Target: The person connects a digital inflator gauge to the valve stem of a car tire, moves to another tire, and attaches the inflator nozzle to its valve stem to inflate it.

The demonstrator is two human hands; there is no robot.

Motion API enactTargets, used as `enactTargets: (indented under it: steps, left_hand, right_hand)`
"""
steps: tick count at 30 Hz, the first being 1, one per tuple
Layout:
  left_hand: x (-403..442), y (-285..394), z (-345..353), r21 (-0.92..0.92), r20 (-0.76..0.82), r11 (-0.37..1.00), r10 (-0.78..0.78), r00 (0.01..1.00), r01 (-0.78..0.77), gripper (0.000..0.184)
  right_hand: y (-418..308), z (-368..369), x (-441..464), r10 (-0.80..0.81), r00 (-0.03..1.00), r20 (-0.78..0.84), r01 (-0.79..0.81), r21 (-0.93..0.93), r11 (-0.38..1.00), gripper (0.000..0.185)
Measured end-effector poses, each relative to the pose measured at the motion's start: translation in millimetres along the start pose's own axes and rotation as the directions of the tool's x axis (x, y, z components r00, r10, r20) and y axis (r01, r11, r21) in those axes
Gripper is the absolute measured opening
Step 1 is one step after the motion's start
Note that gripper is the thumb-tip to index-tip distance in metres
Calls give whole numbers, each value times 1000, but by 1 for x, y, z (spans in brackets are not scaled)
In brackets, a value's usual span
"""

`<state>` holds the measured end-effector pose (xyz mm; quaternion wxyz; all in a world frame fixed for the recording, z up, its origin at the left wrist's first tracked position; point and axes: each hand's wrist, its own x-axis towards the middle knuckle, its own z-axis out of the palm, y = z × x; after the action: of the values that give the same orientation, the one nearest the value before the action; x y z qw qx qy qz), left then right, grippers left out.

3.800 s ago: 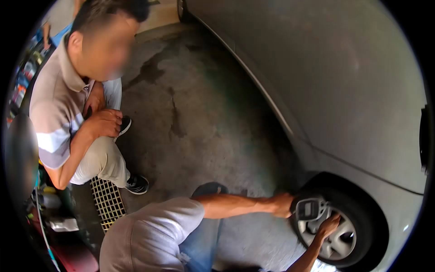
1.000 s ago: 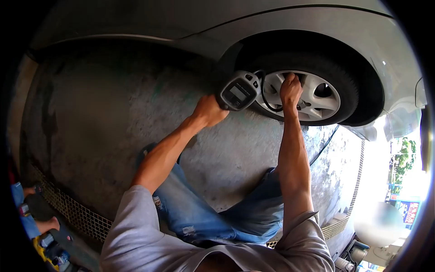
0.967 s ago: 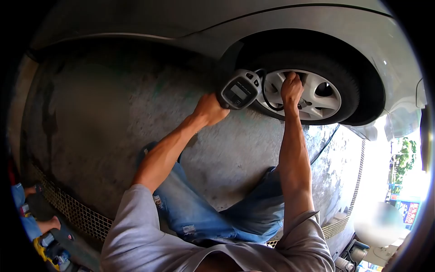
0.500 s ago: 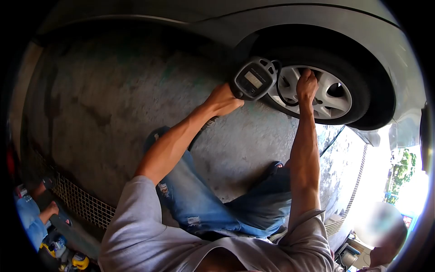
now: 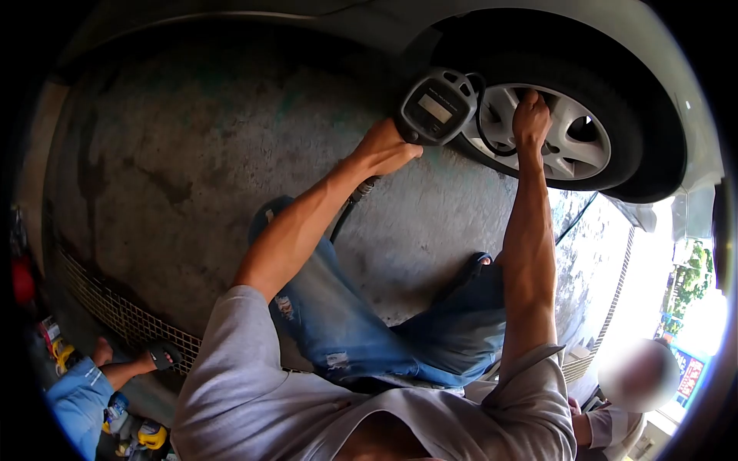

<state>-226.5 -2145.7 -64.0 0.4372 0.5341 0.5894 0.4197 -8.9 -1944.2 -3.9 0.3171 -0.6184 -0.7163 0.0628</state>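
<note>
A grey and black gauge (image 5: 435, 106) with a small display has its handle in my left hand (image 5: 387, 147), whose fingers are wrapped round it. From its top a black hose curves down in front of the wheel rim (image 5: 573, 127). My right hand (image 5: 531, 121) is closed at the upper part of the rim, between the spokes; what its fingertips hold is hidden. The black tyre (image 5: 621, 115) surrounds the silver rim under the wheel arch. A dark hose (image 5: 343, 220) hangs from the lower end of the gauge's handle, behind my left forearm.
The car's silver body (image 5: 676, 92) borders the top and right. A metal floor grate (image 5: 127, 311) crosses the lower left, near another person's sandalled foot (image 5: 164, 356) and yellow tools (image 5: 151, 435). Another person (image 5: 621, 422) is at the lower right. My jeans-covered legs (image 5: 338, 315) are below my arms.
The wheel, gauge and both hands appear higher and slightly further right as the view shifts. Over the last second, my grip on the gauge and the right hand's place at the rim stay the same.
</note>
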Motion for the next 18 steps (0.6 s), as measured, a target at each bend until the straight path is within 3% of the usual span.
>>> enactTargets:
  steps: [18]
  left_hand:
    - [-1,0,6,-100,-59,995,-28,998,22,31]
  right_hand:
    - [8,6,6,-25,999,-46,24,-28,999,51]
